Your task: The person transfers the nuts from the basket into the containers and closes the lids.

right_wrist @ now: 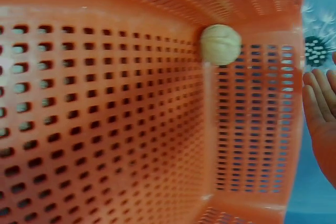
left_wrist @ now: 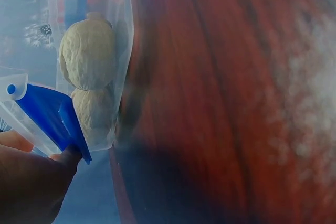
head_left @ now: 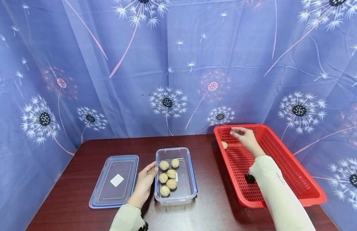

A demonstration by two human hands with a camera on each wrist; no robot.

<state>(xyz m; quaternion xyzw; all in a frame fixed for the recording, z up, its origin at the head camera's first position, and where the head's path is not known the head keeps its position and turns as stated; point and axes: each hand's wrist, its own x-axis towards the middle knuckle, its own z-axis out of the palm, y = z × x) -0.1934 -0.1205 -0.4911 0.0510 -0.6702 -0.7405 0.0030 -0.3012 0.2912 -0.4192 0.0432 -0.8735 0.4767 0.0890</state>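
Note:
A clear plastic food container point(head_left: 184, 191) stands on the table with several walnuts point(head_left: 171, 184) in its left half. My left hand point(head_left: 145, 183) grips its left side; in the left wrist view the thumb point(left_wrist: 68, 158) is against a blue latch point(left_wrist: 52, 116). My right hand point(head_left: 245, 139) hovers over the far part of a red perforated basket point(head_left: 233, 175), fingers extended and nothing between them. One walnut point(right_wrist: 221, 44) lies in the basket's far left corner, near the right hand.
The container's lid point(head_left: 125, 189), clear with a blue edge and a white label, lies flat on the left of the dark wooden table point(head_left: 77, 179). A blue dandelion-patterned curtain point(head_left: 178, 96) hangs right behind the table.

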